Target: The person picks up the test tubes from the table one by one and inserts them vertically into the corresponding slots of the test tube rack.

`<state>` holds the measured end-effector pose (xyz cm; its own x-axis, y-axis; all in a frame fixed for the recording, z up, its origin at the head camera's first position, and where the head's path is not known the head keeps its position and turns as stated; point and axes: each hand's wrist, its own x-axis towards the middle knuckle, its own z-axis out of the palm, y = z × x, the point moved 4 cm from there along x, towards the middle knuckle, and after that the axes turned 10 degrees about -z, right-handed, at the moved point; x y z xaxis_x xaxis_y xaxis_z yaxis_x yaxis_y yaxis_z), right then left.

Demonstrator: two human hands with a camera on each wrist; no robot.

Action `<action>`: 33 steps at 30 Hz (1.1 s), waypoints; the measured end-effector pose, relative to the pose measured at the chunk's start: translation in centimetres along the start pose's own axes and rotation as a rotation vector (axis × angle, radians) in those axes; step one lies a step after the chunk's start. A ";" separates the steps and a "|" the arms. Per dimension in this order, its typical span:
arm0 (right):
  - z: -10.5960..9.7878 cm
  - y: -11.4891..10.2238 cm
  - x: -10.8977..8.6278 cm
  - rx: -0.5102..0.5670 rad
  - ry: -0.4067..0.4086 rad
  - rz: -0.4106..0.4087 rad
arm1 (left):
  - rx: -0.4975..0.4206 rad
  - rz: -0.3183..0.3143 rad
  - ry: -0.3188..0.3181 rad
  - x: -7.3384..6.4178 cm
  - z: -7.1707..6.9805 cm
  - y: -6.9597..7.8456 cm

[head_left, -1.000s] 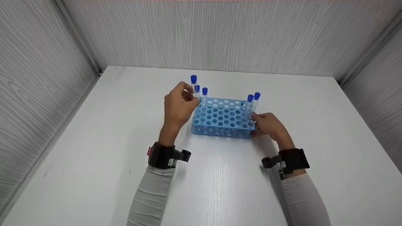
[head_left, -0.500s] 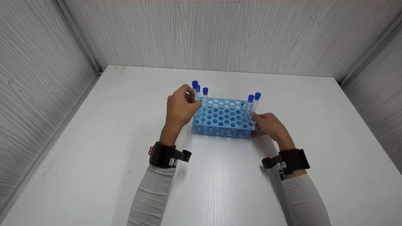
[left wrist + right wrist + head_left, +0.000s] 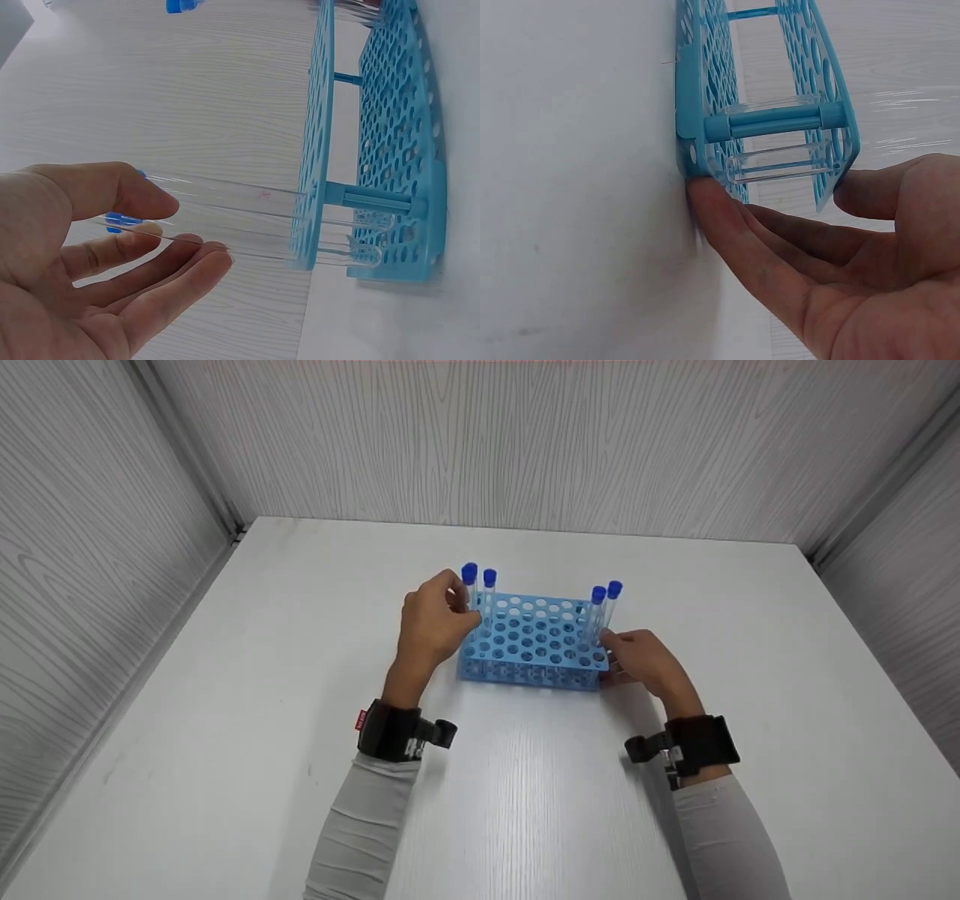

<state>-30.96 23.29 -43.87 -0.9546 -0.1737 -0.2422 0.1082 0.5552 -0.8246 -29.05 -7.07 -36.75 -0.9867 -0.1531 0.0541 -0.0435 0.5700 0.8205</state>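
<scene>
A clear test tube (image 3: 262,241) with a blue cap stands through the left end of the blue test tube rack (image 3: 534,649). My left hand (image 3: 433,619) pinches this tube between thumb and fingertips, below its cap. Another capped tube is mostly hidden behind it in the head view, and a third tube (image 3: 489,596) stands just to the right. My right hand (image 3: 643,660) grips the rack's right end, its thumb (image 3: 866,193) at the top plate and a finger (image 3: 718,214) low by the base. Two capped tubes (image 3: 598,611) stand upright near that end.
The rack stands on a white table (image 3: 510,780), its middle holes without tubes. A pale wood-grain panel (image 3: 480,442) rises behind, with similar panels at left and right. Each wrist wears a black camera strap (image 3: 388,731).
My left hand has lowered the tube it holds, so the cap now lines up with the one behind. The right hand and the rack have stayed in place.
</scene>
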 end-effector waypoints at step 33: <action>0.0 0.1 0.1 -0.002 -0.002 0.009 | 0.132 -0.094 -0.089 0.5 0.9 -0.6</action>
<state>-31.09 23.34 -43.98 -0.9532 -0.1702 -0.2500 0.1158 0.5581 -0.8216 -29.64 -6.82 -37.75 -0.9870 -0.1425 -0.0748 -0.1509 0.6580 0.7377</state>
